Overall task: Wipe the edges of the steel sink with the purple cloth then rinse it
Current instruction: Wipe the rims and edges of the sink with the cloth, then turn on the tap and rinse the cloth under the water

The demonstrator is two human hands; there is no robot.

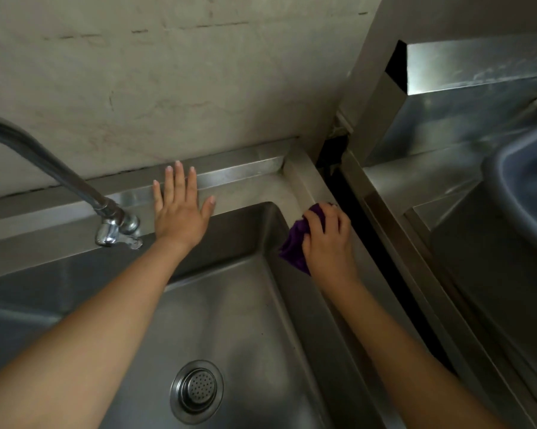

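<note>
The steel sink (248, 184) fills the lower middle of the head view, its basin below me and a round strainer drain (196, 391) at the bottom. My right hand (329, 239) grips the bunched purple cloth (293, 247) and presses it on the sink's right edge, near the back right corner. My left hand (180, 205) lies flat with fingers spread on the back ledge of the sink. A steel tap (115, 227) reaches in from the left, just left of that hand.
A stained grey wall (168, 88) rises behind the sink. A dark gap (381, 252) separates the sink from a second steel unit (446, 212) on the right, where a blue basin (527, 193) sits.
</note>
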